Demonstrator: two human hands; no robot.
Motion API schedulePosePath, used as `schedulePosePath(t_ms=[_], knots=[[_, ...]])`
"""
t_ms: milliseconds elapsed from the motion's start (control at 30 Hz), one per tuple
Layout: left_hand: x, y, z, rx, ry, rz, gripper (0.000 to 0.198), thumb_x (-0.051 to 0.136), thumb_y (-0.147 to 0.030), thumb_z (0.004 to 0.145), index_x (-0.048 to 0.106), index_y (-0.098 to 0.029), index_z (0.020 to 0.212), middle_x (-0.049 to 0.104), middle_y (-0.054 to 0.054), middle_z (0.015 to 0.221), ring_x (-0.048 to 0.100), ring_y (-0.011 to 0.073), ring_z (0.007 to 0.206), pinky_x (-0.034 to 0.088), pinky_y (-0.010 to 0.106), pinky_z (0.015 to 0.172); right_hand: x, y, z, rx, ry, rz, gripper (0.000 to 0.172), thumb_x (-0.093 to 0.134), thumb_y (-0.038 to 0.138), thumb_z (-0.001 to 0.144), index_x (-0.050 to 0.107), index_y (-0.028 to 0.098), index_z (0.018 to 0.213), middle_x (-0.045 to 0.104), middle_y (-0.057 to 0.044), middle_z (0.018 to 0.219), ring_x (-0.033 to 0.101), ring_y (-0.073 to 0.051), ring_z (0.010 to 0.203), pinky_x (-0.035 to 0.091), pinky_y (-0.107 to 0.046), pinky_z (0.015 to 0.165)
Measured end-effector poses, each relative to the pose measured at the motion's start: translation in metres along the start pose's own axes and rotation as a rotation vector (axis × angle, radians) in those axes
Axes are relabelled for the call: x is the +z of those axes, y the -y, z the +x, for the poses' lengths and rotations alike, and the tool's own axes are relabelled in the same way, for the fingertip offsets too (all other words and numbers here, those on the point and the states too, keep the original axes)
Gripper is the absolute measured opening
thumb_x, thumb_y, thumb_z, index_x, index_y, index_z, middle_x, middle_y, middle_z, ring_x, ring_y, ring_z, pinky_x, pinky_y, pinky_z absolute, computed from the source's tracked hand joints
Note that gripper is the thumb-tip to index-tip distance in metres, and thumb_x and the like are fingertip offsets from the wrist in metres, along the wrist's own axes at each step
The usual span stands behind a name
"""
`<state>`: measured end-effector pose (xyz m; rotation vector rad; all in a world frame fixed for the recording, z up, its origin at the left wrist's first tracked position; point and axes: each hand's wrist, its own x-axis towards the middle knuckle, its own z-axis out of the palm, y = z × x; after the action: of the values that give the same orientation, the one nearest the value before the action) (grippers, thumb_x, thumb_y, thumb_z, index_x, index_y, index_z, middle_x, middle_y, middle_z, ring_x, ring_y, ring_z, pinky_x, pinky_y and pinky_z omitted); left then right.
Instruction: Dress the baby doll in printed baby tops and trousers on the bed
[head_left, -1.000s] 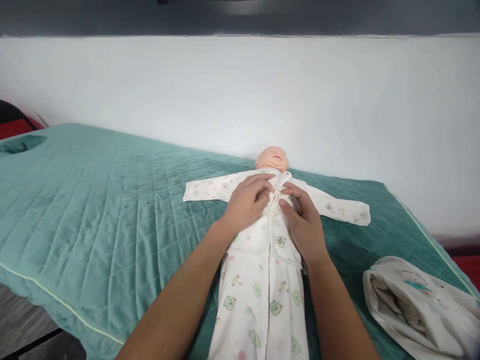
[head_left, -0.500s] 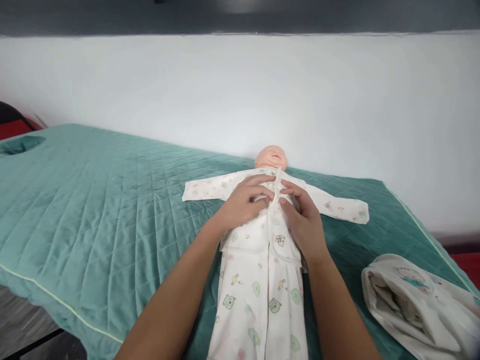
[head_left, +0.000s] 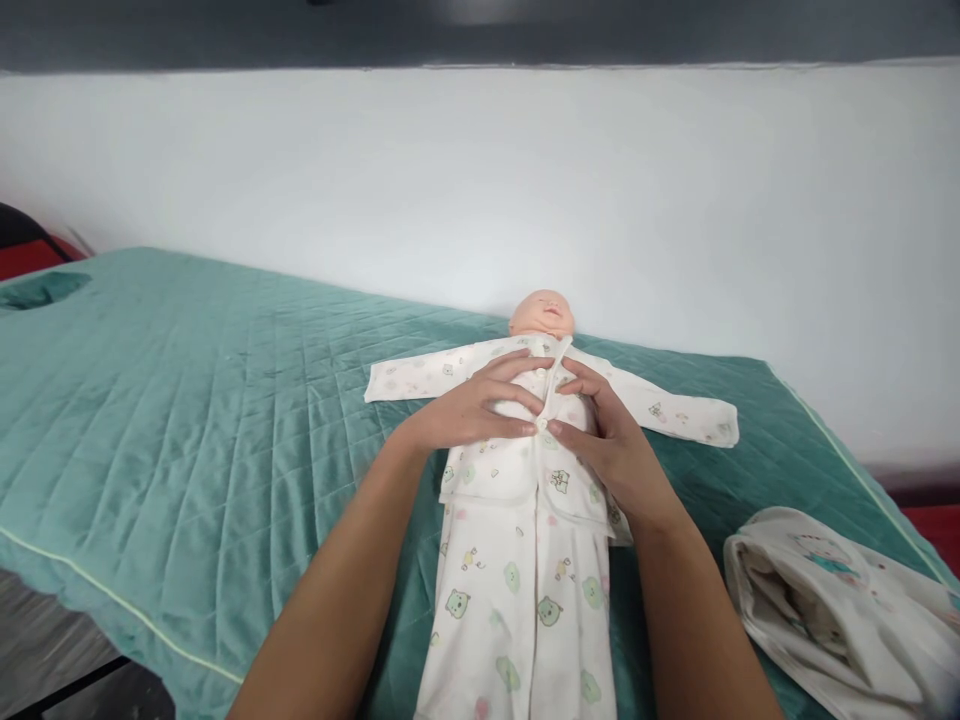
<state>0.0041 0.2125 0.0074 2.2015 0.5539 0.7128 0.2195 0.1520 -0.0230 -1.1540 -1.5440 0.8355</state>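
As the left hand (head_left: 491, 402) and right hand (head_left: 611, 440) touch a baby doll's (head_left: 540, 314) jacket (head_left: 487, 485), grip unclear, buttoning seems underway; next likely calls for aligning the loose placket edge (head_left: 556, 372).

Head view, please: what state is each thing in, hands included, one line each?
White printed long-sleeved jacket: sleeves spread, upper front edge turned up; fastening unclear.
Pinkish, smooth-headed baby doll: face up, head showing above jacket.
White printed lower garment: laid straight, top under jacket hem.
Left bare hand: fingers on jacket.
Right bare hand: fingers on jacket.
Soft white fabric bundle: folded, gaping.
Green quilted cover: spread out, creased.
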Motion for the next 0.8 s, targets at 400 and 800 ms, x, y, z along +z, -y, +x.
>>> schedulePosePath(t_ms=[400,800], knots=[[0.0011,0.003,0.0012,-0.022,-0.004,-0.058,0.013,0.069,-0.036,0.088,0.074,-0.026,0.095,0.04,-0.001,0.159,0.024,0.0264,0.153,0.032,0.048,0.122,0.0031,0.0056,-0.0009,0.013,-0.012,-0.069,0.028,0.074,0.037,0.083,0.059,0.033,0.105,0.038,0.003,0.158,0.031,-0.026,0.149,0.026,-0.049,0.122],[0.0034,0.0087,0.0025,0.008,-0.027,-0.04,0.009,0.071,-0.032,0.087,0.075,-0.028,0.094,0.042,-0.001,0.158,0.026,0.0268,0.152,0.025,0.051,0.124,0.0044,0.0029,-0.0011,0.009,-0.029,-0.052,0.029,0.075,0.038,0.082,0.059,0.033,0.106,0.039,0.002,0.157,0.032,-0.026,0.148,0.027,-0.051,0.121]])
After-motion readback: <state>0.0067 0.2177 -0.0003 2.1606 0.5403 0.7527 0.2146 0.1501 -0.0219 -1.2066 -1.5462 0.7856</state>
